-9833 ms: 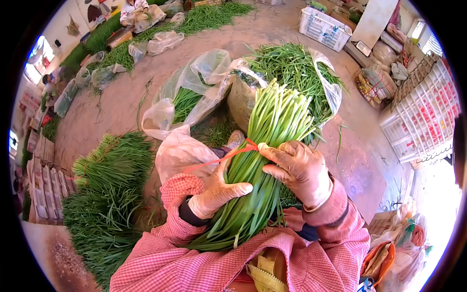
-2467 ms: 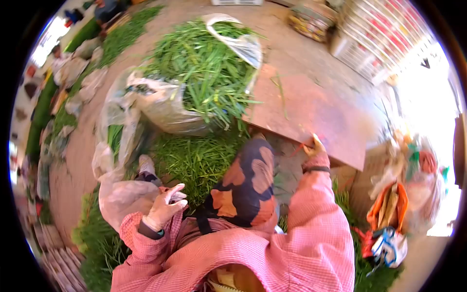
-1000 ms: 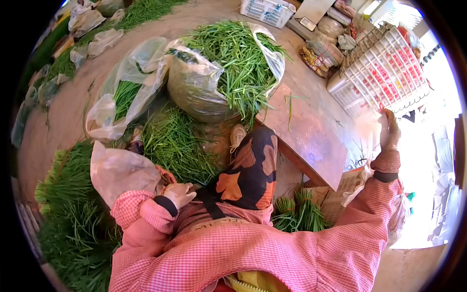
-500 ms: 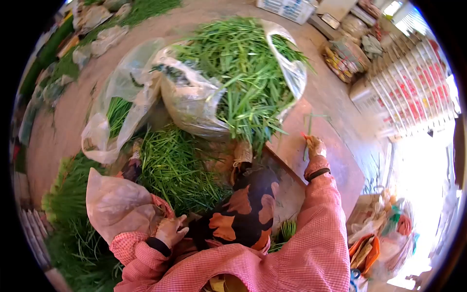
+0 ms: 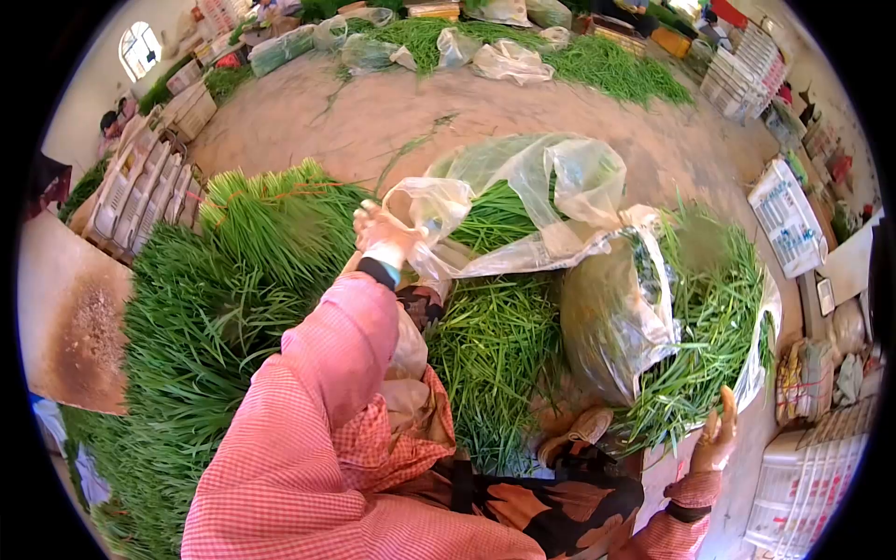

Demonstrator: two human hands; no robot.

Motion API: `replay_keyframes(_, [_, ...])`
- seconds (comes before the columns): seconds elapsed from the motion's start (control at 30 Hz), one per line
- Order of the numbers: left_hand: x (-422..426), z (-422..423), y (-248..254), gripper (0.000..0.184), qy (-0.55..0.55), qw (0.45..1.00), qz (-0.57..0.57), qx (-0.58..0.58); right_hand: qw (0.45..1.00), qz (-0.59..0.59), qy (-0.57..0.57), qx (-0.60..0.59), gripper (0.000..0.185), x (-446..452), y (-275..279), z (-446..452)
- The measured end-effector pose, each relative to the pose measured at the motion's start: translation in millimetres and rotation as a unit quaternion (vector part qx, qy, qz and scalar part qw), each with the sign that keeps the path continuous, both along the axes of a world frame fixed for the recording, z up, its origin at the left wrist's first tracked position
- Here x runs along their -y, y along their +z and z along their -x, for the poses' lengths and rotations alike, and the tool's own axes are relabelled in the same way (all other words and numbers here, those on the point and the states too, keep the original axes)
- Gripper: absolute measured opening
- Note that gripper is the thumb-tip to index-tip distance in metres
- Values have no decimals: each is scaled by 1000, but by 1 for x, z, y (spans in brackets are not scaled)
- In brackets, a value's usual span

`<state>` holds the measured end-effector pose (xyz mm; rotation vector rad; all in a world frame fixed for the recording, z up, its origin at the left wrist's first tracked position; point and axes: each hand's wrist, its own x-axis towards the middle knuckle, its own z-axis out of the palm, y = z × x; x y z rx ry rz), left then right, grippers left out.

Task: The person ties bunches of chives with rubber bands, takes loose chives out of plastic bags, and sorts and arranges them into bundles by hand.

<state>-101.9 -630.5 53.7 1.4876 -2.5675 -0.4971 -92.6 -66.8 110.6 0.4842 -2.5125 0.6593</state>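
Note:
My gloved left hand reaches forward beside the rim of a clear plastic bag with green stalks inside. Its fingers are partly spread; whether they touch the bag is unclear. Left of it lie large piles of bundled green stalks. My right hand is raised at the lower right, fingers apart, with nothing visible in it. It is nearest to the full bag of loose greens. Loose stalks cover the floor between my legs.
Stacked crates stand at the left, a white crate at the right, and more white crates lower right. Greens and plastic bags line the far side, where people are partly visible.
The view has swung left. My left hand has moved from near my lap to the bag rim. My right hand, earlier pinching something red over the board, is now apart with nothing red visible.

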Motion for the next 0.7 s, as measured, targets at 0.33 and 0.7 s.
replay_keyframes(0.33, [2,63,-91,99,-294,908,239,181,925,42,353,137,22,315,8,63])
replay_keyframes(0.7, [79,38,-16,15,-17,742,-354,-569,934,-44,279,220,21,451,-59,188])
